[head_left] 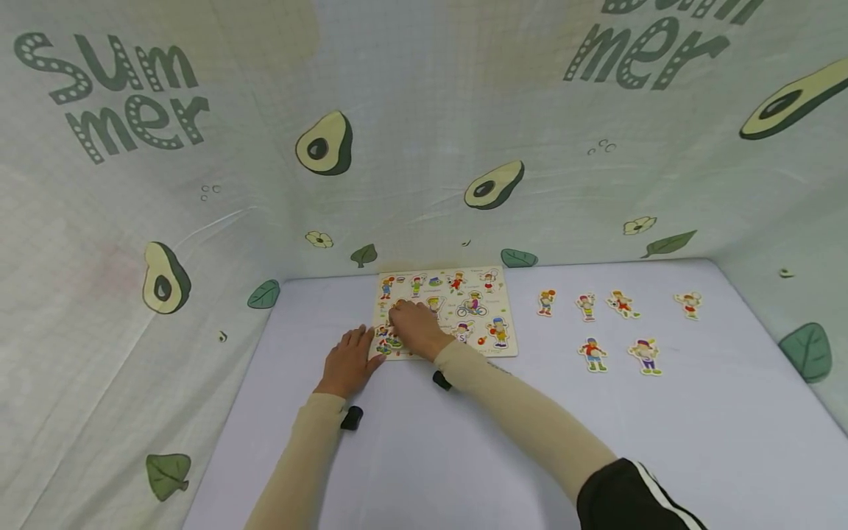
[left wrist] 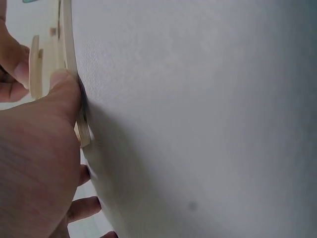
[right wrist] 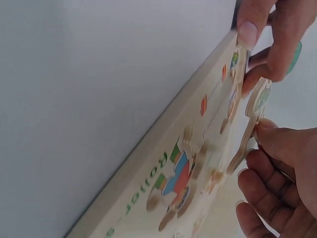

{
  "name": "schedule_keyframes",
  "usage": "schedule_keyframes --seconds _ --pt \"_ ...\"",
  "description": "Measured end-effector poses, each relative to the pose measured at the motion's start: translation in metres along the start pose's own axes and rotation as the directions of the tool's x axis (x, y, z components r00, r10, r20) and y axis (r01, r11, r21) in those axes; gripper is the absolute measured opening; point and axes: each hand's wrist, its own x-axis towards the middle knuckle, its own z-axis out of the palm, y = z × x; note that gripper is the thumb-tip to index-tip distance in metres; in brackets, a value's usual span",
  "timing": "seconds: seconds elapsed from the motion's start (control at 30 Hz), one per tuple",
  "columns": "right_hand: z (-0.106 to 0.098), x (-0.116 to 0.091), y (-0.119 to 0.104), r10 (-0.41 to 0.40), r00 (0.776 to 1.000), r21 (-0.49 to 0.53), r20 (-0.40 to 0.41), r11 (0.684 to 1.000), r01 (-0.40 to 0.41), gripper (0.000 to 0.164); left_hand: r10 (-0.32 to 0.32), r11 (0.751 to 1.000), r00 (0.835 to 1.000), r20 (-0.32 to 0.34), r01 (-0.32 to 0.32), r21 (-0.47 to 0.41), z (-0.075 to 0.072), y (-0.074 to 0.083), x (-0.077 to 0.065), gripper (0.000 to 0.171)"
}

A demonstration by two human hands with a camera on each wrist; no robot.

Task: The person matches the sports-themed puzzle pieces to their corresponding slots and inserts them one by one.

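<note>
Bracing the near left corner of a wooden puzzle board (head_left: 498,305), a person's left hand (head_left: 347,361) lies with its fingers extended and its thumb on the near edge, grasping no piece. Should that light contact ease, the board could skid on the smooth-looking worktop (head_left: 464,456) under a sideways push. The thumb also sits close to where the right hand (head_left: 419,329) works, so it could be nudged or end up beneath a lowered piece.

Just beyond, the right hand's fingers grasp a thin wooden piece (right wrist: 251,113) in a pinch, and that narrow hold looks like the weak point: with so little edge to grip, the piece could pivot or slip, and its irregular outline could snag on neighboring shapes if it met the board at a slant.

The piece lies between the right thumb and the curled fingers, the thumb against its middle and both ends jutting past the hold; the opposite contact is partly hidden. It appears to hang above the board's left portion, apart from the surface and near the left hand. Both wrist views show it almost edge-on, while the head view loses it behind the right hand.

Farther right, well apart from both hands, rest six loose pieces (head_left: 592,355); a cloth (head_left: 411,81) printed with avocados forms the backdrop.
</note>
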Motion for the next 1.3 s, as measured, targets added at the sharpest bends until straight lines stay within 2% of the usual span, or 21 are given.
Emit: schedule_keyframes --seconds 0.3,0.57,0.7,0.97,1.3 --pt "0.011 0.005 -0.008 -0.01 1.0 -0.015 0.005 1.0 0.01 0.013 0.007 1.0 1.0 -0.024 -0.007 0.0 0.0 0.003 -0.001 0.068" --pt "0.019 0.008 -0.011 -0.028 1.0 -0.038 0.012 0.999 0.028 0.017 -0.007 1.0 1.0 -0.011 0.007 -0.001 0.001 0.004 0.0 0.07" --pt "0.019 0.01 -0.015 -0.032 0.999 -0.051 0.026 0.998 0.033 0.02 0.0 1.0 1.0 -0.027 0.0 0.007 0.002 0.005 -0.002 0.069" --pt "0.014 0.011 -0.02 -0.04 0.998 -0.046 0.05 0.998 0.042 0.022 0.004 1.0 1.0 -0.017 -0.004 -0.002 -0.002 0.005 -0.002 0.07" --pt "0.018 0.014 -0.023 -0.029 0.998 -0.04 0.052 0.999 0.031 0.02 -0.006 1.0 1.0 -0.001 0.006 -0.007 -0.004 0.006 -0.002 0.071"
